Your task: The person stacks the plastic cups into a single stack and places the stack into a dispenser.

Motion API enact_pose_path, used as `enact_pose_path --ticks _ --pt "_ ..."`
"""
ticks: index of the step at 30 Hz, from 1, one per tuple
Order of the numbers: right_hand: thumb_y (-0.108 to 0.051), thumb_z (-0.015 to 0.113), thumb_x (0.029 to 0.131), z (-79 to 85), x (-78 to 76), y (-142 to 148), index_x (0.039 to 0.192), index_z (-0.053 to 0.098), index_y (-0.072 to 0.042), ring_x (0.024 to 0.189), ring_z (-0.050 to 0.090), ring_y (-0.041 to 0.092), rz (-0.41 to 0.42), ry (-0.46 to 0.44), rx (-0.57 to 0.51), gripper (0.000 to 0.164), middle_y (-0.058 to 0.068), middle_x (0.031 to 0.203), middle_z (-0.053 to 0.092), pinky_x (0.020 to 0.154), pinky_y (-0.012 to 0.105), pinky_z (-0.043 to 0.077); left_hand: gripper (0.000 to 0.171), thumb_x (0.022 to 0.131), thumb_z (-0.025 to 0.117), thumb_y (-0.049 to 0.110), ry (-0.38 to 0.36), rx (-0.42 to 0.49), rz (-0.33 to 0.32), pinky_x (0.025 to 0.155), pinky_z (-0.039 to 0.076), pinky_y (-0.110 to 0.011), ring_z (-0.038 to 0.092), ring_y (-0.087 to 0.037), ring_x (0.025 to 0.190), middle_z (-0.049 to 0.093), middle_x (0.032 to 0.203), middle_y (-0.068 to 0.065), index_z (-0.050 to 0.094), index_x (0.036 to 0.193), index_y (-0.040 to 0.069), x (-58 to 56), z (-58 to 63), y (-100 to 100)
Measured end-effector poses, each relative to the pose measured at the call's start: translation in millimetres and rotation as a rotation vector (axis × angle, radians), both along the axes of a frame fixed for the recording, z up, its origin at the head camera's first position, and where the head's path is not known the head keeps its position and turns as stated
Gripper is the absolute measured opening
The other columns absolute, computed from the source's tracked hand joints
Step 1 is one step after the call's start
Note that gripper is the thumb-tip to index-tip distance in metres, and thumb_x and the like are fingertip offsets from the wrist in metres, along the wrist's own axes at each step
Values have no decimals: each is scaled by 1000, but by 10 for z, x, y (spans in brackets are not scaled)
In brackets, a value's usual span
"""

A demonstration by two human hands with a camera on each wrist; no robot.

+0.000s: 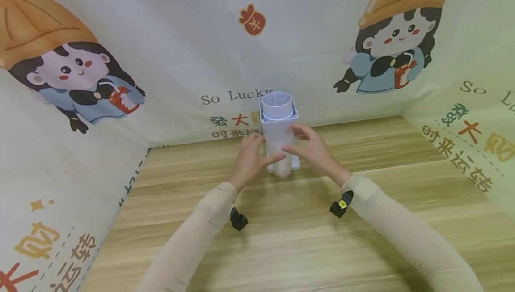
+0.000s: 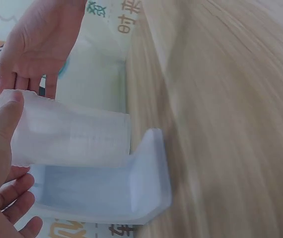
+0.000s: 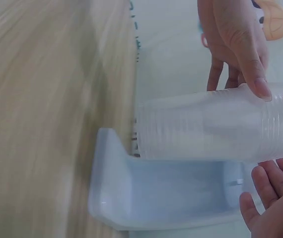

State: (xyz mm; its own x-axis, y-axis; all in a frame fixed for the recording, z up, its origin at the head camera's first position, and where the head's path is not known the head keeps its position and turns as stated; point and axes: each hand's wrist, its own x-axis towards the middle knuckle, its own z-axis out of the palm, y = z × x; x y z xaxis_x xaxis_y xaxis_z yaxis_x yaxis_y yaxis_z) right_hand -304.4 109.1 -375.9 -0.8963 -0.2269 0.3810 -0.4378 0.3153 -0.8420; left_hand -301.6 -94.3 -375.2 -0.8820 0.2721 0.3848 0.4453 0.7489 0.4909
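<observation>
A stack of clear plastic cups [image 1: 283, 161] stands upright at the front of a pale blue-white cup holder [image 1: 277, 107]. My left hand [image 1: 250, 160] holds the stack from the left, thumb across its front. From the other side my right hand [image 1: 315, 150] grips it, its thumb also on the front and its fingers reaching round toward the holder. In the left wrist view the stacked cups [image 2: 77, 131] lie sideways in the picture, their lower end beside the holder's projecting foot [image 2: 154, 173]. The right wrist view shows ribbed cup rims [image 3: 275, 121] close to both thumbs.
The holder stands near the back of a wood-grain table [image 1: 281, 238], close to a printed cloth backdrop [image 1: 173, 37] that also rises at both sides. A black strap device [image 1: 341, 205] sits on the right wrist, another black device [image 1: 238, 219] on the left.
</observation>
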Motion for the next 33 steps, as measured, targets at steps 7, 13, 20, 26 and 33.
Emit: enact_pose_path --ticks 7,13,20,26,33 --pt "-20 77 86 187 8 1 143 49 -6 130 52 33 -17 3 -34 64 17 141 56 114 49 40 66 79 79 49 43 11 -8 111 40 -49 50 -32 124 62 129 -14 63 126 6 17 243 27" --pt "-23 75 88 384 27 -7 144 48 -8 128 52 32 -23 4 -41 64 17 138 57 112 49 41 68 78 79 50 1 57 13 110 41 -53 48 -33 127 59 133 -15 62 127 6 36 448 35" --pt "-24 75 88 562 0 -15 143 49 -8 129 52 30 -22 35 -63 63 16 140 56 115 50 37 67 78 79 50 -17 79 22 112 39 -53 46 -33 131 58 137 -14 62 126 6 -32 627 40" --pt "-26 75 89 695 -81 -33 142 50 -9 128 53 31 -39 52 -83 62 16 139 58 115 51 38 68 79 78 50 -42 118 27 109 42 -49 48 -32 126 58 133 -14 62 127 5 -103 775 51" --pt "-29 74 89 859 -180 -74 143 50 -11 130 52 29 -57 55 -63 62 15 141 57 115 48 38 65 79 77 52 -63 158 50 118 34 -52 43 -31 137 56 139 -10 63 127 10 -178 921 51"
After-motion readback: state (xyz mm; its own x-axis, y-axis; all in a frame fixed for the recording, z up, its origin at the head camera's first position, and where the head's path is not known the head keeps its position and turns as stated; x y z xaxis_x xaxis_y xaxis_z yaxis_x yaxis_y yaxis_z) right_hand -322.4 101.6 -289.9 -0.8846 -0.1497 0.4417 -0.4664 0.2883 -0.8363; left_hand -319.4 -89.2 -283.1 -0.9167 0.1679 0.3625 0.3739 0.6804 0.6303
